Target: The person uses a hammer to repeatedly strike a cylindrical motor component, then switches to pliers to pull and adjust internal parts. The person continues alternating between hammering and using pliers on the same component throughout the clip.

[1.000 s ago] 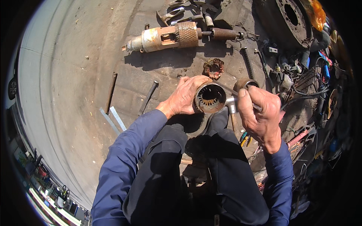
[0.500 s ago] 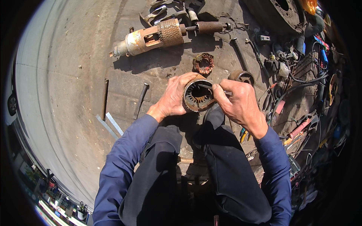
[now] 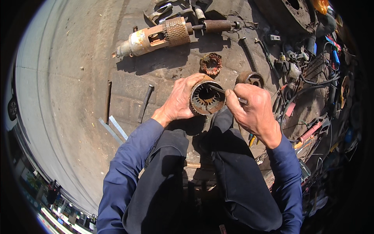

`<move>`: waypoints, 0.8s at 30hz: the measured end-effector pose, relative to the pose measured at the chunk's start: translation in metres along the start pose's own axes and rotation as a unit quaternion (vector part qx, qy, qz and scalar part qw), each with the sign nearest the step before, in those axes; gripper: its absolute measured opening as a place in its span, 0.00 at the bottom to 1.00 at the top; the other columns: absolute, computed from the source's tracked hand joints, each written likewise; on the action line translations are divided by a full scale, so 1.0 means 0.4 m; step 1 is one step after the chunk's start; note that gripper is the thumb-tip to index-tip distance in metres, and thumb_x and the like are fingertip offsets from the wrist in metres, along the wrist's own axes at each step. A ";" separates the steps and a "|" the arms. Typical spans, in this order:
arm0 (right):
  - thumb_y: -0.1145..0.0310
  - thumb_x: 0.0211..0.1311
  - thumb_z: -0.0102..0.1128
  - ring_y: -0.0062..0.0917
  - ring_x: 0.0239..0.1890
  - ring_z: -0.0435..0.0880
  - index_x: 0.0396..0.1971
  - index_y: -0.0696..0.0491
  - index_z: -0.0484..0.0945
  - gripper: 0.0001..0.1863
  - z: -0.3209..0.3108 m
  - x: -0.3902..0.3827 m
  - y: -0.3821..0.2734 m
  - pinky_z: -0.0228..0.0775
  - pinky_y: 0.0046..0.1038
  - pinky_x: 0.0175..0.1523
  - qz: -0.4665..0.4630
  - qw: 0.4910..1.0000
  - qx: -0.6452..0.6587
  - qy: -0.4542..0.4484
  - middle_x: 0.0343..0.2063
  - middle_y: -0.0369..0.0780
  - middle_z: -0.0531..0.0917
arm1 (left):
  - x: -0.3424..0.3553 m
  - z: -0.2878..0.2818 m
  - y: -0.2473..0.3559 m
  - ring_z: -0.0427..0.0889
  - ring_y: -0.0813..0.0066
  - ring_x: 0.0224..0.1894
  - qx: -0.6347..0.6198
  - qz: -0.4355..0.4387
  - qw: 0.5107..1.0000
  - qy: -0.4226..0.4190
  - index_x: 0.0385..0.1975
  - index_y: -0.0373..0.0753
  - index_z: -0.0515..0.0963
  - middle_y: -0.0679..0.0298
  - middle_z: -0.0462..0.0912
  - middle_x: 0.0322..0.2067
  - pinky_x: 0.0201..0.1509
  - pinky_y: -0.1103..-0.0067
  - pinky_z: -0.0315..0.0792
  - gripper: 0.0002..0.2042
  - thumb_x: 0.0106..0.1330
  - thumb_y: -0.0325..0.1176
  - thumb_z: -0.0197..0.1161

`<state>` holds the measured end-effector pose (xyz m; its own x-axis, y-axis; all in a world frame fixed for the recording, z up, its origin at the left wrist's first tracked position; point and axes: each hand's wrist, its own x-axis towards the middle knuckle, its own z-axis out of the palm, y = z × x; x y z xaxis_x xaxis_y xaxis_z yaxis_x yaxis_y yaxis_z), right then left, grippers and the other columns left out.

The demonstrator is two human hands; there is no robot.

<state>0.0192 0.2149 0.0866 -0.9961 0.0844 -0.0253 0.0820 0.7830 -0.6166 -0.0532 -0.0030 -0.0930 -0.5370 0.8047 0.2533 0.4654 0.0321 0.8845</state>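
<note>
My left hand (image 3: 179,97) is wrapped round a rusty metal cylinder housing (image 3: 207,109) between my knees, its open end up, showing a ring of slots inside. My right hand (image 3: 251,111) grips a thin metal rod (image 3: 215,87), which crosses the rim into the opening; its far tip is hard to make out. Just above lies a ragged ring with reddish winding (image 3: 211,63). Behind my right hand sits a round rusty part (image 3: 251,79). A yellow-handled tool (image 3: 252,139) is partly hidden below that hand.
A long rusty motor tool (image 3: 156,39) lies across the top. Loose bars (image 3: 146,100) and pale metal strips (image 3: 117,127) are at the left. A worn wheel rim (image 3: 284,19), cables (image 3: 315,80) and scattered tools crowd the right. A vehicle wheel (image 3: 12,107) shows at the far left edge.
The rod, earlier outside the housing's right side, moved leftward over its opening. Since half a second ago, my right hand has shifted slightly rightward. The view has shifted since a second ago.
</note>
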 end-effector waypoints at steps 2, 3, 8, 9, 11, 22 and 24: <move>0.72 0.66 0.70 0.45 0.20 0.77 0.18 0.58 0.72 0.18 -0.017 -0.007 0.002 0.68 0.42 0.27 0.025 1.000 -0.004 -0.010 0.16 0.47 0.73 | 0.002 -0.004 0.003 0.75 0.48 0.73 0.003 -0.010 1.000 -0.014 0.76 0.42 0.60 0.51 0.75 0.71 0.76 0.56 0.65 0.55 0.48 0.42 0.90; 0.72 0.66 0.70 0.46 0.19 0.77 0.18 0.58 0.72 0.19 -0.030 -0.014 0.002 0.68 0.42 0.27 0.049 0.999 -0.007 -0.019 0.16 0.48 0.73 | 0.002 -0.008 0.005 0.75 0.48 0.73 0.002 -0.013 1.000 -0.018 0.76 0.42 0.60 0.51 0.75 0.71 0.76 0.56 0.65 0.55 0.48 0.42 0.90; 0.71 0.65 0.71 0.48 0.18 0.72 0.18 0.58 0.70 0.20 -0.027 -0.019 0.010 0.64 0.44 0.27 0.062 0.997 0.008 -0.047 0.15 0.48 0.71 | -0.017 -0.051 0.023 0.71 0.49 0.77 0.012 -0.086 0.993 -0.083 0.80 0.43 0.58 0.52 0.70 0.76 0.79 0.53 0.61 0.54 0.50 0.35 0.82; 0.74 0.63 0.72 0.45 0.19 0.72 0.19 0.57 0.71 0.18 -0.020 -0.022 0.011 0.63 0.41 0.28 0.045 0.998 -0.011 -0.034 0.16 0.45 0.73 | -0.021 -0.063 0.025 0.70 0.49 0.77 0.013 -0.100 0.990 -0.095 0.80 0.42 0.59 0.52 0.70 0.76 0.79 0.54 0.60 0.53 0.51 0.35 0.81; 0.77 0.61 0.72 0.42 0.20 0.72 0.20 0.56 0.72 0.16 -0.020 -0.045 0.011 0.62 0.38 0.29 -0.032 0.997 -0.016 0.067 0.18 0.43 0.74 | -0.028 -0.078 0.030 0.70 0.48 0.77 0.015 -0.125 0.986 -0.110 0.79 0.39 0.61 0.50 0.70 0.76 0.80 0.55 0.59 0.51 0.51 0.34 0.78; 0.75 0.59 0.75 0.35 0.23 0.70 0.20 0.52 0.73 0.17 -0.014 -0.129 0.017 0.57 0.36 0.34 -0.048 0.998 0.012 0.049 0.19 0.38 0.71 | -0.070 -0.098 0.050 0.69 0.46 0.75 0.004 -0.221 0.969 -0.110 0.78 0.38 0.63 0.49 0.73 0.74 0.82 0.58 0.58 0.47 0.52 0.33 0.75; 0.77 0.60 0.74 0.36 0.24 0.68 0.22 0.53 0.73 0.15 0.020 -0.117 0.020 0.55 0.37 0.34 -0.053 0.998 0.009 0.026 0.20 0.39 0.70 | -0.072 -0.100 0.053 0.69 0.45 0.75 0.010 -0.219 0.970 -0.106 0.78 0.38 0.64 0.49 0.73 0.73 0.82 0.58 0.58 0.46 0.54 0.32 0.74</move>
<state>0.0664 0.2123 0.0766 -0.9961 0.0347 0.0810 -0.0239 0.7782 -0.6275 -0.0559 -0.0492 -0.0657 -0.5306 0.8151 -0.2325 0.2409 0.4080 0.8806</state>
